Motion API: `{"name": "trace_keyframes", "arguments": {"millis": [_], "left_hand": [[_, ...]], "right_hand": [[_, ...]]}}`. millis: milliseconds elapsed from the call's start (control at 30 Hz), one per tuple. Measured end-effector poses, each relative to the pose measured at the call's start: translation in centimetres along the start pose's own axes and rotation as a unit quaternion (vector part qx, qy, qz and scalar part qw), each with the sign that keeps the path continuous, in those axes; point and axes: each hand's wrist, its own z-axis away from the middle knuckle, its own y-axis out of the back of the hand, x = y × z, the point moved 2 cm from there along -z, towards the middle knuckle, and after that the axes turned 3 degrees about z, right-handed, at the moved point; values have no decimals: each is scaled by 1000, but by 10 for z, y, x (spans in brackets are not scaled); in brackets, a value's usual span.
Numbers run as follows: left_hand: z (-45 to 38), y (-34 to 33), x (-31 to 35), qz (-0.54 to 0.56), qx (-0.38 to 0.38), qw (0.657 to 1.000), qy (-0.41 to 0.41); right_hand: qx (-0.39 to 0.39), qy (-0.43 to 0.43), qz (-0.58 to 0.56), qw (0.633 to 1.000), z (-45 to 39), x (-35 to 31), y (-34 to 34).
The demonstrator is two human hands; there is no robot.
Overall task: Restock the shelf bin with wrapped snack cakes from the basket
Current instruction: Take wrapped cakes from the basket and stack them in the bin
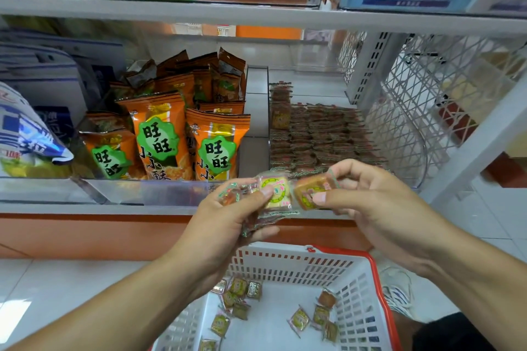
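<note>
Cakes (319, 137), wrapped, lie in tight rows in the clear shelf bin (422, 168) at right of the shelf. More loose ones sit on the floor of the white basket (299, 262) below, scattered in two groups.

Left hand (228, 219): fingers curled round a bunch of wrapped cakes, thumb pressed flat on the top one, a pale yellow cake (278, 192) with a green ring print. Wrapper edges stick out under the palm.

Right hand (368, 199): thumb and forefinger pinch a single brown cake (309, 192) by its near edge; other fingers curled loosely above it. This cake sits just beside the left hand's top one, nearly touching.

Both hands are held over the shelf's front lip, above the basket and short of the bin.

Orange snack bags (159, 137) stand in the next bin to the left.
</note>
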Motion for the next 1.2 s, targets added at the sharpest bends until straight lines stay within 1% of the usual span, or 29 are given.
{"name": "trace_keyframes", "arguments": {"millis": [67,133,167,200,267,333,433,500,567,600,667,733,800,867,933,1033,1100,1200], "left_hand": [[0,0,-1,-3,5,1000,-5],[0,-1,-2,-9,4,1000,-12],[0,-2,-3,-11,0,1000,-14],[0,-3,-4,-11,-7,1000,-16],[0,-4,-5,0,-19,1000,-19],[0,-4,-7,13,-19,999,-23],[0,-3,-9,9,-26,999,-41],[1,-3,-9,-41,-20,997,-67],[2,-1,-9,-93,7,992,-83],[2,0,-9,-101,15,991,-86],[2,1,-8,-91,4,992,-86],[1,0,-8,-56,-18,996,-73],[-1,1,-8,-30,-10,997,-66],[-2,2,-9,-29,6,997,-71],[-1,2,-7,-31,7,996,-79],[0,2,-4,-28,1,995,-98],[-1,3,-3,-25,12,994,-108],[-3,4,0,-12,34,992,-119]], "right_hand": [[-14,-53,-125,991,1,2,-3],[-13,-87,-200,976,2,5,-10],[-7,-91,-206,974,3,7,-14],[3,-87,-185,979,4,10,-17],[23,-74,-98,992,7,19,-25],[37,-79,-58,994,10,29,-31],[62,-88,-88,990,11,39,-37],[62,-91,-104,988,12,41,-43],[52,-101,-133,985,12,43,-47],[49,-107,-152,981,13,43,-49],[44,-114,-181,976,13,41,-50],[52,-117,-215,968,12,39,-48],[66,-123,-250,958,10,39,-46],[77,-129,-274,950,9,39,-44],[75,-128,-280,948,8,39,-44],[53,-119,-254,958,9,38,-43],[43,-114,-237,964,9,36,-42],[40,-109,-250,961,8,33,-42]]}}
